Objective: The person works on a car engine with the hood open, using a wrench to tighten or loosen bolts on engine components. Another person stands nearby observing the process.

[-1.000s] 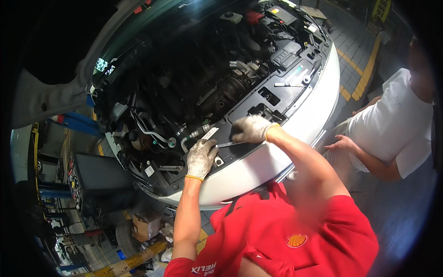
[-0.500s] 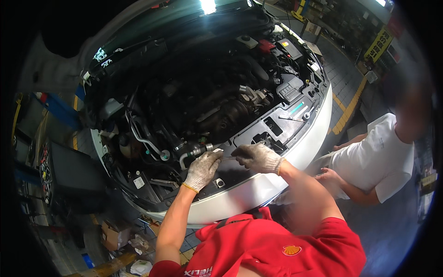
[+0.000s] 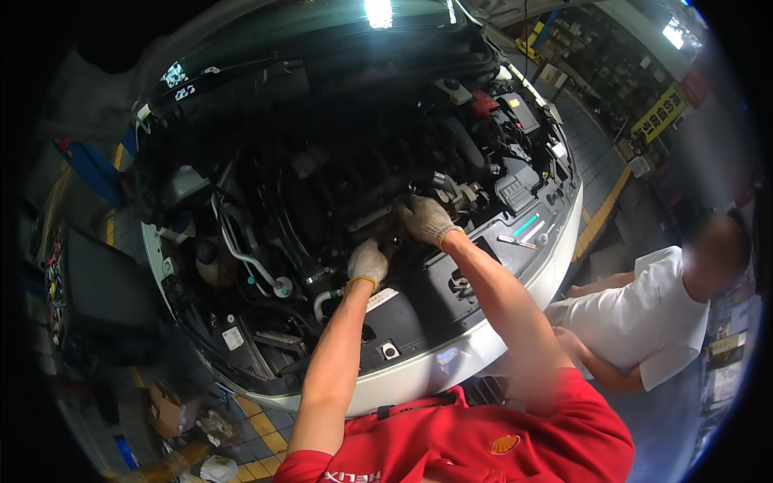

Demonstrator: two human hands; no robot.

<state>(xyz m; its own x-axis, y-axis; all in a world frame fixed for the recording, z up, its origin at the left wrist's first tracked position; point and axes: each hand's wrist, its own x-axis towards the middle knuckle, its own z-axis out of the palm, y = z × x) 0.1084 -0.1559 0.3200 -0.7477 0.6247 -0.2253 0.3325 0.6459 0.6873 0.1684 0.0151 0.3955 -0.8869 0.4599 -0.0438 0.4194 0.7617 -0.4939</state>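
Note:
Both my hands, in off-white work gloves, reach into the front of a car's engine bay. My left hand [image 3: 369,262] is curled low at the front side of the dark engine [image 3: 354,169], its fingertips lost in shadow. A little farther in and to the right, my right hand [image 3: 427,220] bends its fingers down beside a metal housing [image 3: 457,193]. What either hand grips is hidden. Near my left wrist are a pale bent hose [image 3: 322,306] and a white label [image 3: 382,299] on the black front panel [image 3: 423,302].
On the panel at right lie a silver-and-black hand tool [image 3: 515,241], a teal stick [image 3: 527,224] and a white stick [image 3: 533,232]. A person in a white shirt [image 3: 636,322] stands to the right of the white bumper [image 3: 451,359]. A dark cart [image 3: 113,286] stands at left.
Both hands have moved away from me, from above the front panel down into the engine bay. The thin item between them earlier is out of sight. The view has shifted slightly.

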